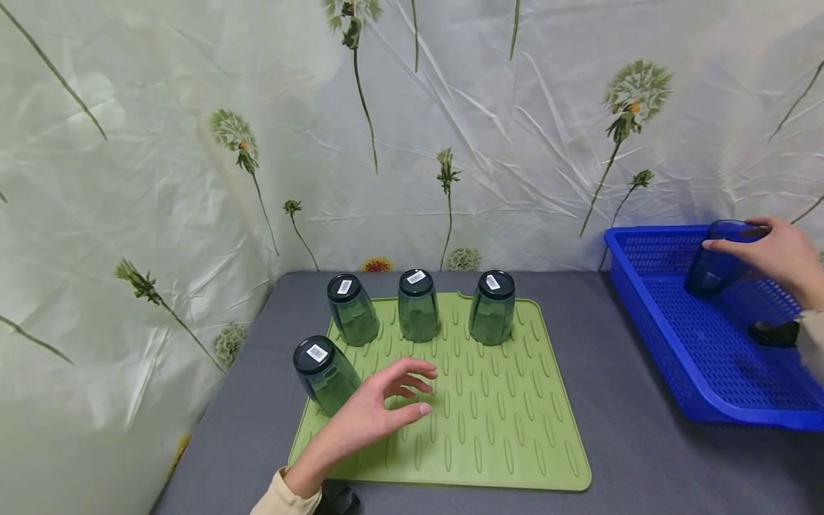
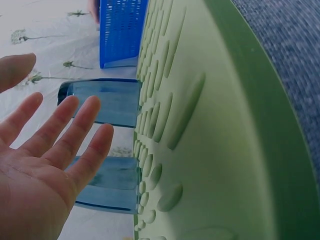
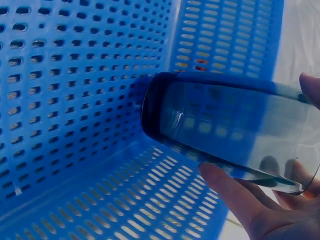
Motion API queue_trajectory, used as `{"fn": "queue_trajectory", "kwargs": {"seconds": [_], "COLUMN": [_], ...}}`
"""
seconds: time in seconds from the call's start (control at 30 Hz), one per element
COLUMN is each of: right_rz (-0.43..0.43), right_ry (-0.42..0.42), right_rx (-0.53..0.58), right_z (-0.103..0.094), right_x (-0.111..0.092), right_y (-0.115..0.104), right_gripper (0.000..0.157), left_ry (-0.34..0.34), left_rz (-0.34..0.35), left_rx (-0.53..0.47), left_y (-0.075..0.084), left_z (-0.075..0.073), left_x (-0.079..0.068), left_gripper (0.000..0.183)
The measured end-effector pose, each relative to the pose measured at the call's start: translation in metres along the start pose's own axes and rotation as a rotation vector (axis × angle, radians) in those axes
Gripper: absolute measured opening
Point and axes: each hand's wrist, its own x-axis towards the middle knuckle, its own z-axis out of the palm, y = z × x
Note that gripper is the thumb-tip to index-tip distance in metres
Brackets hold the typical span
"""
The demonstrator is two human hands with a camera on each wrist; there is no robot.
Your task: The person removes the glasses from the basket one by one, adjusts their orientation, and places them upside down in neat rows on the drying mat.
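My right hand (image 1: 782, 254) grips a dark tinted drinking glass (image 1: 711, 268) near its rim, at the back of the blue basket (image 1: 682, 379). In the right wrist view the thick base of this glass (image 3: 210, 125) points toward the basket floor, and fingers and thumb lie on opposite sides. Several similar glasses (image 1: 418, 307) stand upside down on a green ribbed mat (image 1: 489, 429), with white labels on their bases. Above the mat's left part hovers my left hand (image 1: 380, 408), fingers spread and loosely bent, holding nothing. The front-left glass (image 1: 331, 379) is just behind it.
The basket has perforated walls and stands on the grey table (image 1: 618, 443) right of the mat. A flower-printed sheet (image 1: 515, 143) hangs behind and to the left. Three glasses form a row along the mat's back edge.
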Motion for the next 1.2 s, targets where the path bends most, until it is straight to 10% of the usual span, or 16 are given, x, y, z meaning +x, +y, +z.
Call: {"fn": "queue_trajectory", "kwargs": {"seconds": [1.2], "right_rz": [-0.067], "right_ry": [0.092], "right_rx": [0.001], "right_z": [-0.020], "right_x": [-0.043], "right_y": [-0.071], "right_gripper": [0.103], "left_ry": [0.027], "left_rz": [-0.022], "left_rx": [-0.014], "left_y": [-0.008], "left_z": [-0.001], "left_x": [0.001], "left_gripper": [0.047]}}
